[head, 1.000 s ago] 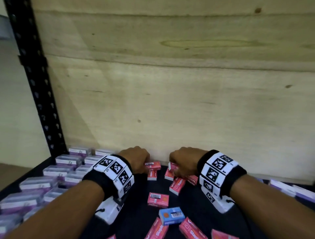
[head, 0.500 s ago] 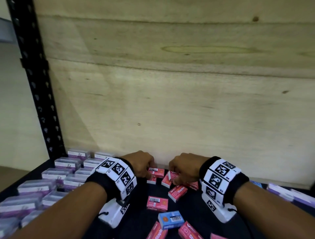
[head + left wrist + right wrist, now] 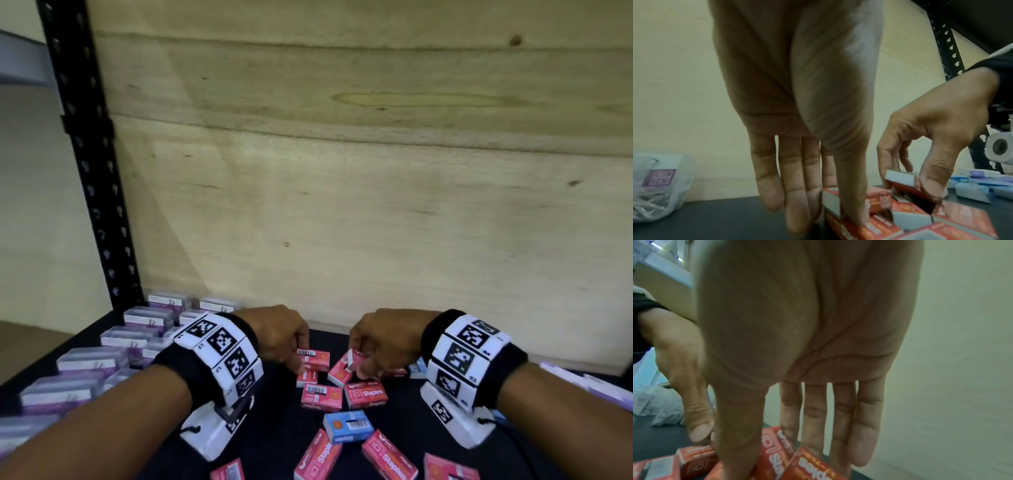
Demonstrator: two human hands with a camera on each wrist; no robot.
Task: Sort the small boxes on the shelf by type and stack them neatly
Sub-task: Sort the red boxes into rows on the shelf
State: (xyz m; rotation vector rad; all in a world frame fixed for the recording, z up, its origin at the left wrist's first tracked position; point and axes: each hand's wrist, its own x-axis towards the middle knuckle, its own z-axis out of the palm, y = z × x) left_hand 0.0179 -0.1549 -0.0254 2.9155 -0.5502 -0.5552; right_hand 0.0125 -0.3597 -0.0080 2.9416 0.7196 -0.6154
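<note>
Close under the plywood back panel (image 3: 342,205), on the dark shelf (image 3: 404,431), red staple boxes (image 3: 364,394) are heaped between the hands: a flat red box (image 3: 314,356) is pinched by the left hand (image 3: 281,335), and a tilted red box (image 3: 342,368), lifted at one end, is pinched by the right hand (image 3: 380,342).

This looks like a stationery stockroom: a black slotted steel upright (image 3: 99,192) carries a dark shelf (image 3: 411,428) backed by plywood (image 3: 376,205); red staple boxes (image 3: 365,394), a blue box (image 3: 347,426) and rows of clear, purple-labelled clip boxes (image 3: 85,359) lie on it.
</note>
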